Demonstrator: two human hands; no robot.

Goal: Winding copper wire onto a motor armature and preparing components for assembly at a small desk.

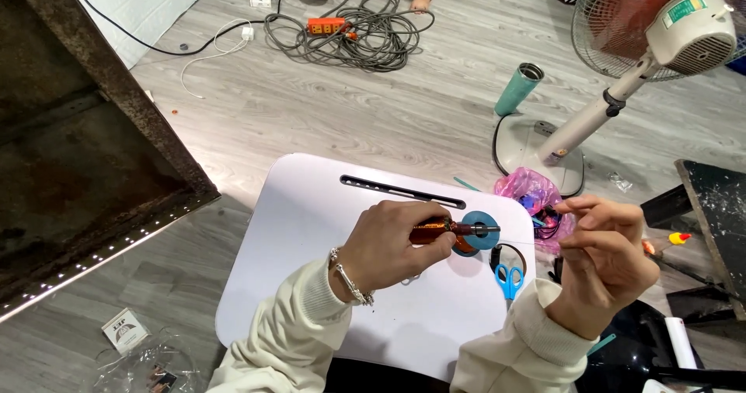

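Though half-hidden, coil (pixel 432 228) inside left hand (pixel 392 245)

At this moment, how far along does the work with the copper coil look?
Done: the copper-wound coil already carries many turns and a blue disc sits at its end. In hand: the left hand grips the coil over the white lap table; the right hand is raised, fingers pinched, any wire too thin to see. Left: unclear; blue scissors lie unused.

Small box (pixel 125 330) (perhaps cardboard), floor.
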